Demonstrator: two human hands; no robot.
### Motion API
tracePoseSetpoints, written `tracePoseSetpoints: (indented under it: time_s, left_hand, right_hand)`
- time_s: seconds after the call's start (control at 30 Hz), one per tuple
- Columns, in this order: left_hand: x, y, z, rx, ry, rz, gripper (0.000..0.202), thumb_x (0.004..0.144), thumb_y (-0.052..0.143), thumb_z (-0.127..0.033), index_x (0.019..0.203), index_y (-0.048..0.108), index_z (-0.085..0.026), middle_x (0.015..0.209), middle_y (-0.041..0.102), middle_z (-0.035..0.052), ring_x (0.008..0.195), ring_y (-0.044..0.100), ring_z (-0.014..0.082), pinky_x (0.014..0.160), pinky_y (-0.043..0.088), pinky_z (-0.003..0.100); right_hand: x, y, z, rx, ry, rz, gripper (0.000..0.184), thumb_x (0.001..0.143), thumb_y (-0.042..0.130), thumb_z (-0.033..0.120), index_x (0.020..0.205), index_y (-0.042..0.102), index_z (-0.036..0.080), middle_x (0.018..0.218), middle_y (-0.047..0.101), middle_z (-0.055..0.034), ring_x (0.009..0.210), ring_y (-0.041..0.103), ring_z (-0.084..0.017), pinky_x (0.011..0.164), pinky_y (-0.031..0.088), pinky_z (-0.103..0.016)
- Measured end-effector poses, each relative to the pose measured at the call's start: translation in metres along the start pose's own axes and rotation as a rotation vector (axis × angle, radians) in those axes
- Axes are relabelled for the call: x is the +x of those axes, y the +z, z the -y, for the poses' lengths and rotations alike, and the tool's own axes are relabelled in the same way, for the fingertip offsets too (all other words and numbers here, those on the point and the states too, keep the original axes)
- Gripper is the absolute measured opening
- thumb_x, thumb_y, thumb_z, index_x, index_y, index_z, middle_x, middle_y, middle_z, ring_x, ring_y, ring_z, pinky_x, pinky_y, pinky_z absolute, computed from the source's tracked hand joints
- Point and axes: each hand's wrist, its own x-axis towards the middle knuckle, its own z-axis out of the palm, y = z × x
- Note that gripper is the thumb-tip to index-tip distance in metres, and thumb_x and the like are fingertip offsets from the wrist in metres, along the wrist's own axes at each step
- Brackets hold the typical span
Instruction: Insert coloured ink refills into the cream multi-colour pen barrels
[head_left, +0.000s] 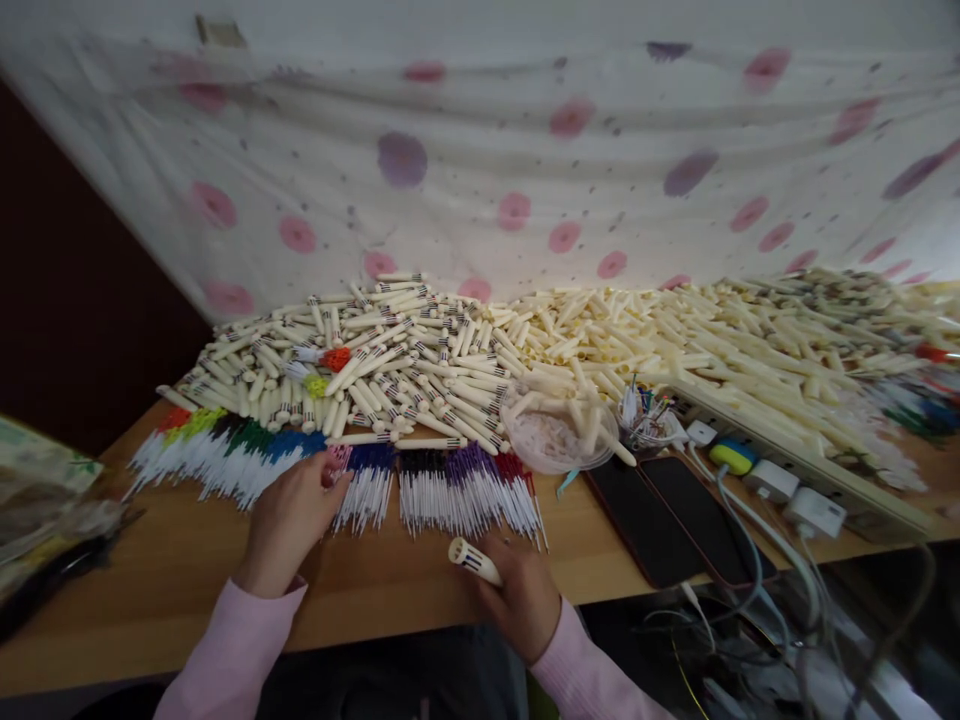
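Note:
My left hand (289, 520) rests on the wooden table (172, 580) with its fingers over a fan of thin white refills (352, 490) with coloured tips, pinching at the pink-tipped ones. My right hand (517, 590) lies near the table's front edge and grips a cream pen barrel (474, 560) that points up and left. Rows of refills with green, blue, black, purple and red tips spread between the hands. Behind them lies a big heap of cream pen barrels (390, 350).
A clear plastic bowl (559, 435) stands right of the refills. Two dark phones (667, 515) lie at the front right beside a power strip (795, 470) with plugs and cables. A dotted cloth (480, 170) hangs behind; a bag (37, 500) sits at left.

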Motion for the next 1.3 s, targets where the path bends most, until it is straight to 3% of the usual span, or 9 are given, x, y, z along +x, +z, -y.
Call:
tracePoseSetpoints:
  time_s: [0.2, 0.43, 0.7, 0.83, 0.9, 1.0, 1.1, 1.2, 1.3]
  left_hand:
    - [0.011, 0.003, 0.018, 0.047, -0.090, -0.025, 0.026, 0.088, 0.046, -0.037, 0.090, 0.063, -0.017, 0.096, 0.073, 0.0137, 0.088, 0.067, 0.0314, 0.063, 0.041, 0.033]
    - [0.014, 0.009, 0.028, 0.030, -0.098, 0.010, 0.019, 0.083, 0.052, -0.033, 0.075, 0.064, -0.020, 0.084, 0.075, 0.0107, 0.079, 0.069, 0.0288, 0.057, 0.037, 0.029]
    - [0.014, -0.001, 0.030, -0.230, -0.073, -0.036, 0.020, 0.077, 0.053, -0.038, 0.068, 0.059, -0.021, 0.070, 0.069, 0.0068, 0.067, 0.063, 0.0255, 0.057, 0.038, 0.028]
    - [0.000, -0.012, 0.012, -0.486, 0.072, -0.001, 0.035, 0.081, 0.049, -0.052, 0.083, 0.063, -0.020, 0.081, 0.070, 0.0049, 0.070, 0.062, 0.0205, 0.060, 0.044, 0.026]
    - [-0.011, -0.012, -0.004, -0.644, 0.129, 0.055, 0.040, 0.081, 0.050, -0.055, 0.089, 0.064, -0.019, 0.076, 0.066, 0.0030, 0.063, 0.059, 0.0178, 0.055, 0.043, 0.025]
    - [-0.031, -0.004, -0.033, -0.942, 0.199, 0.224, 0.035, 0.078, 0.061, -0.053, 0.083, 0.065, -0.019, 0.060, 0.056, -0.0030, 0.050, 0.050, 0.0138, 0.048, 0.038, 0.023]
    - [-0.050, 0.008, -0.060, -1.118, 0.263, 0.365, 0.031, 0.079, 0.065, -0.050, 0.080, 0.065, -0.019, 0.067, 0.064, 0.0004, 0.054, 0.055, 0.0136, 0.050, 0.043, 0.023]
    - [-0.064, 0.016, -0.080, -1.275, 0.267, 0.447, 0.031, 0.079, 0.066, -0.049, 0.079, 0.065, -0.019, 0.073, 0.070, 0.0039, 0.058, 0.061, 0.0148, 0.055, 0.050, 0.024]
    - [-0.071, 0.018, -0.092, -1.367, 0.208, 0.429, 0.029, 0.077, 0.070, -0.047, 0.079, 0.063, -0.019, 0.072, 0.072, 0.0034, 0.062, 0.065, 0.0153, 0.063, 0.055, 0.025]
  right_hand:
    - [0.000, 0.000, -0.001, -0.014, -0.033, -0.015, 0.018, 0.086, 0.048, 0.024, 0.070, 0.055, 0.020, 0.061, 0.060, -0.0048, 0.057, 0.057, -0.019, 0.053, 0.025, -0.027]
    - [0.000, 0.001, -0.003, -0.002, -0.034, 0.013, 0.016, 0.085, 0.048, 0.022, 0.071, 0.056, 0.020, 0.062, 0.060, -0.0038, 0.060, 0.056, -0.019, 0.055, 0.027, -0.026]
    - [-0.001, 0.004, -0.006, 0.007, -0.037, 0.007, 0.019, 0.087, 0.047, 0.024, 0.070, 0.052, 0.020, 0.058, 0.057, -0.0012, 0.053, 0.055, -0.016, 0.051, 0.028, -0.025]
    - [-0.002, 0.005, -0.007, 0.079, -0.025, -0.032, 0.021, 0.089, 0.046, 0.027, 0.069, 0.052, 0.020, 0.057, 0.055, -0.0006, 0.051, 0.054, -0.016, 0.050, 0.030, -0.024]
    - [-0.002, 0.004, -0.005, 0.126, -0.013, -0.068, 0.019, 0.089, 0.046, 0.027, 0.074, 0.055, 0.020, 0.058, 0.057, -0.0008, 0.052, 0.054, -0.016, 0.050, 0.032, -0.024]
    - [-0.003, 0.000, -0.001, 0.160, -0.015, -0.132, 0.015, 0.086, 0.048, 0.023, 0.081, 0.061, 0.019, 0.060, 0.061, -0.0019, 0.054, 0.057, -0.017, 0.051, 0.034, -0.025]
    - [-0.003, -0.003, 0.003, 0.207, -0.030, -0.167, 0.015, 0.083, 0.049, 0.022, 0.084, 0.064, 0.018, 0.063, 0.064, -0.0028, 0.056, 0.059, -0.017, 0.052, 0.037, -0.025]
    - [-0.003, -0.005, 0.005, 0.283, -0.078, -0.168, 0.017, 0.082, 0.049, 0.022, 0.086, 0.065, 0.018, 0.071, 0.067, -0.0042, 0.063, 0.062, -0.018, 0.058, 0.041, -0.026]
    - [-0.004, -0.005, 0.004, 0.298, -0.150, -0.186, 0.017, 0.082, 0.049, 0.022, 0.084, 0.065, 0.019, 0.071, 0.067, -0.0040, 0.066, 0.062, -0.018, 0.060, 0.042, -0.027]
